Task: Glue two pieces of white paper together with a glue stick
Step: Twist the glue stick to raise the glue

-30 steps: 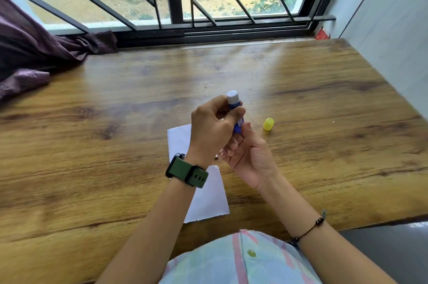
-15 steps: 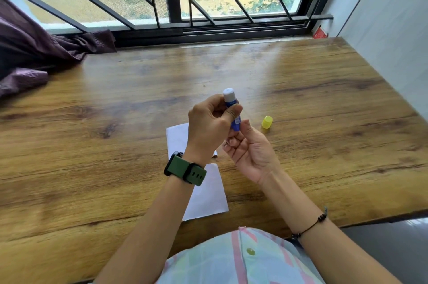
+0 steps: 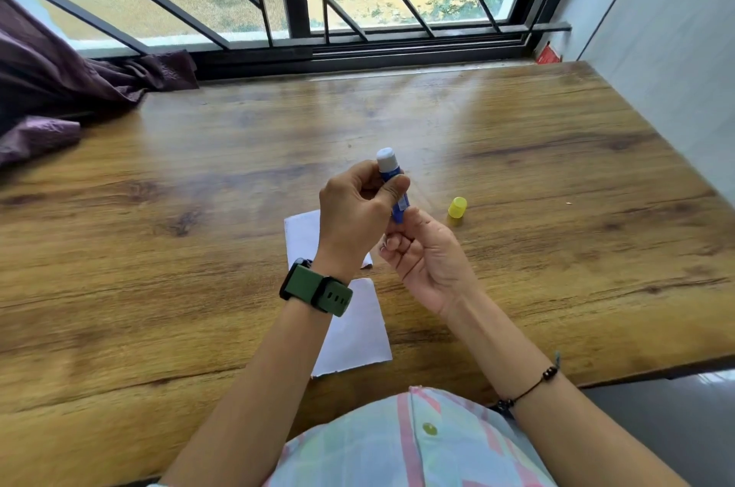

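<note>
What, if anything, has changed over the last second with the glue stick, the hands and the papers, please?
Very little. Both hands still hold the blue glue stick upright above the papers: left hand round the barrel, right hand at its base. Its white tip stands about as high. The yellow cap and white papers lie unmoved.

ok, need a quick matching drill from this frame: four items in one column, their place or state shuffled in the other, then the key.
Items
1. glue stick
2. yellow cap
3. white paper
4. purple cloth

Place or state
A. lying flat on the table, partly under the left forearm
B. bunched at the far left by the window
C. held up off the table, gripped by the left hand, its lower end at the right hand
D. standing alone on the table, right of the hands

Pairs: 1-C, 2-D, 3-A, 4-B
</note>
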